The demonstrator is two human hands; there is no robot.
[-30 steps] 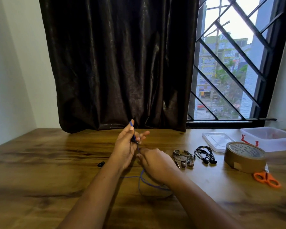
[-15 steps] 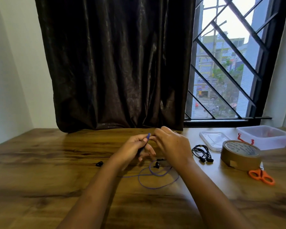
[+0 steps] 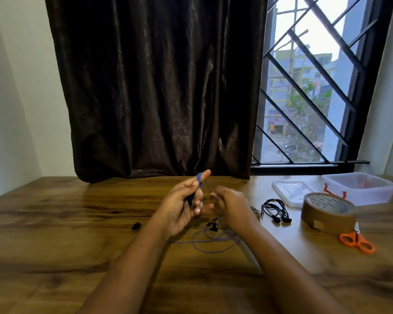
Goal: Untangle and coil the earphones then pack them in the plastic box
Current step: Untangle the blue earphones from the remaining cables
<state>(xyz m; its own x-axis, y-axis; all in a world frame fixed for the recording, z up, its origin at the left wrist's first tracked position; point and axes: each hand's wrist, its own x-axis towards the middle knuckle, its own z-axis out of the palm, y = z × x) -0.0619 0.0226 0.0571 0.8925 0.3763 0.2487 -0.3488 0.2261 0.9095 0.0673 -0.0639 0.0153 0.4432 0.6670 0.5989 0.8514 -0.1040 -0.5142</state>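
my left hand (image 3: 182, 207) curls round the thin blue earphones (image 3: 211, 244), one rubbery end poking up past my thumb, the rest trailing down in a loose loop on the table (image 3: 77, 223) with its black buds. my right hand (image 3: 232, 205) is blurred just beside it, so i cannot tell whether it pinches the wire. the table is glossy, streaked brown wood. behind it hang a dark, sheeny curtain (image 3: 157, 87) and a window (image 3: 315, 87) with black diagonal bars. to the right i count one coiled black earphone set (image 3: 275, 209), one flat clear lid (image 3: 290, 191), one cloudy plastic box (image 3: 361, 186), one round brown tape roll (image 3: 327, 211) and one pair of orange scissors (image 3: 356, 242).
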